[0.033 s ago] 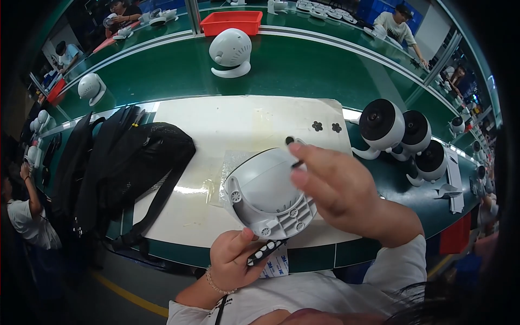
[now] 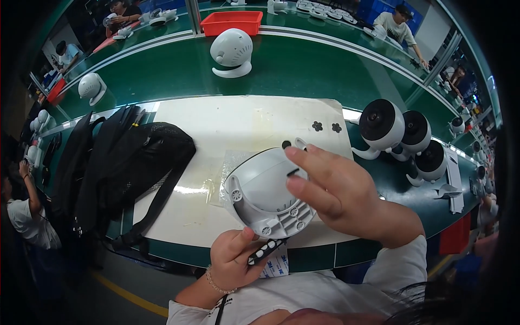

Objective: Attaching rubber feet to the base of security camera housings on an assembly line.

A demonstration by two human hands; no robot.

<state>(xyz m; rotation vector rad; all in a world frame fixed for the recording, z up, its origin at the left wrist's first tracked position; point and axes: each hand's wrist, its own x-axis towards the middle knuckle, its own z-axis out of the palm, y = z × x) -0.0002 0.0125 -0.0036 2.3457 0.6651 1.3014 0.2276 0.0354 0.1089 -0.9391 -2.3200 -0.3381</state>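
Tilted over the mat, a round white camera shows the ribbed underside of its base, with round recesses. My left hand is closed below it, gripping a black strip with white ovals; its thumb lies against the base rim. Printed backing paper hangs beside that strip. My right hand is bent over the camera's right side, thumb and forefinger pinching a small black piece seen edge-on. Just beyond the forefinger is a round black spot; what it belongs to is unclear.
A black bag lies left on the cream mat. Two black flower-shaped pieces lie farther right. Several white cameras stand at the right, another at the back before a red bin. Co-workers sit beyond.
My right hand has moved slightly left and nearer to me, lower over the camera, and the small black piece with it. The left hand and camera have hardly moved.
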